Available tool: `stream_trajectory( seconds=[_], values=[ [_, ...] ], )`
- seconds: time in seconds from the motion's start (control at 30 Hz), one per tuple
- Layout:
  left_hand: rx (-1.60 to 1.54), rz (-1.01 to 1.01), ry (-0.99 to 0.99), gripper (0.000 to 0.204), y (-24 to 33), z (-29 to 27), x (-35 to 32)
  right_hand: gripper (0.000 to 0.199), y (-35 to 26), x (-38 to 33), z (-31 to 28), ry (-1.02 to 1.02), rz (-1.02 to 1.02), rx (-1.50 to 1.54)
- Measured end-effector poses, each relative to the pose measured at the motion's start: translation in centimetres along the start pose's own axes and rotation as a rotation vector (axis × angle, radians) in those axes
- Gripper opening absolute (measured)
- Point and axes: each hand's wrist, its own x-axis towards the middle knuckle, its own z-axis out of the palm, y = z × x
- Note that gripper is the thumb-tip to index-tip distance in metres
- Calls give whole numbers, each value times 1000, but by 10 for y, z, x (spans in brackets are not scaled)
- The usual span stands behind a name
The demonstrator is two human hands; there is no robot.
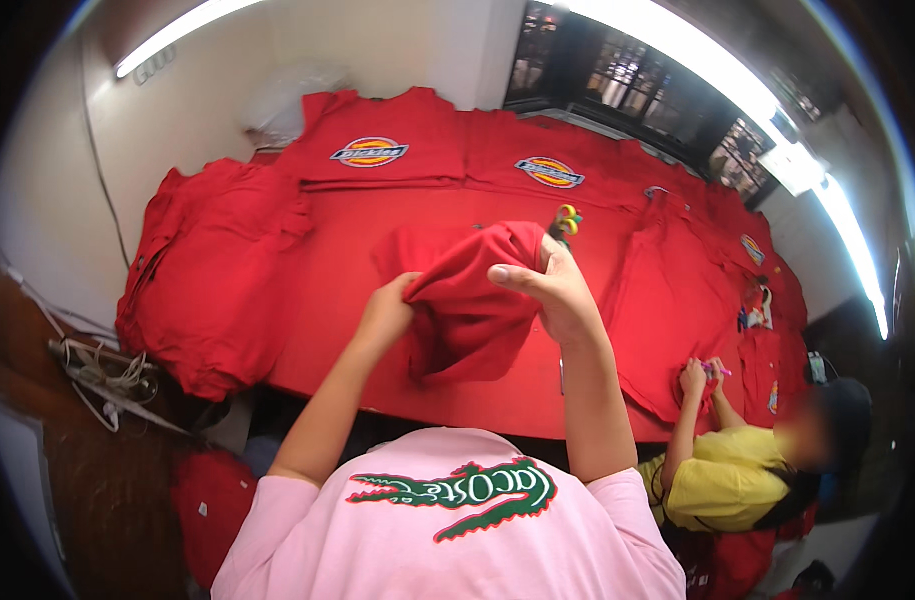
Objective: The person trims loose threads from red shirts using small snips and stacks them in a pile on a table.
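A red cloth garment (pixel 474 290) hangs bunched between my two hands, raised over the red-covered table (pixel 327 260). My left hand (pixel 387 315) pinches its left edge, fingers closed on the fabric. At its upper right, my right hand (pixel 560 290) is closed on the cloth from behind, the thumb stretched toward the middle; its fingers are mostly hidden by the fabric. Which part of the garment each hand grips I cannot tell. Just beyond my right hand lie scissors with yellow handles (pixel 568 219), partly covered from view.
A tall pile of red garments (pixel 217 265) stands at the left. Red shirts with oval prints (pixel 382 135) lie along the far edge. At the right, a co-worker in yellow (pixel 732 470) handles red cloth (pixel 667 310) with a pink tool. Coiled cords (pixel 102 372) are at far left.
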Motion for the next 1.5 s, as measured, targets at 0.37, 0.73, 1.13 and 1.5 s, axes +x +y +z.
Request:
stream_trajectory(
  seconds=[0.37,0.73,1.13,1.5],
  values=[
    [-1306,-108,-421,39,169,-55,-34,65,220,-15,-88,82,642,-863],
    [-338,-473,-503,54,-57,26,-83,62,23,-10,51,-689,215,1338],
    [195,192,-752,31,154,-113,-92,32,47,-13,-129,-122,180,4],
    [1512,223,-152,17,212,-260,-80,30,-120,-52,-117,-63,-62,-1955]
  ],
)
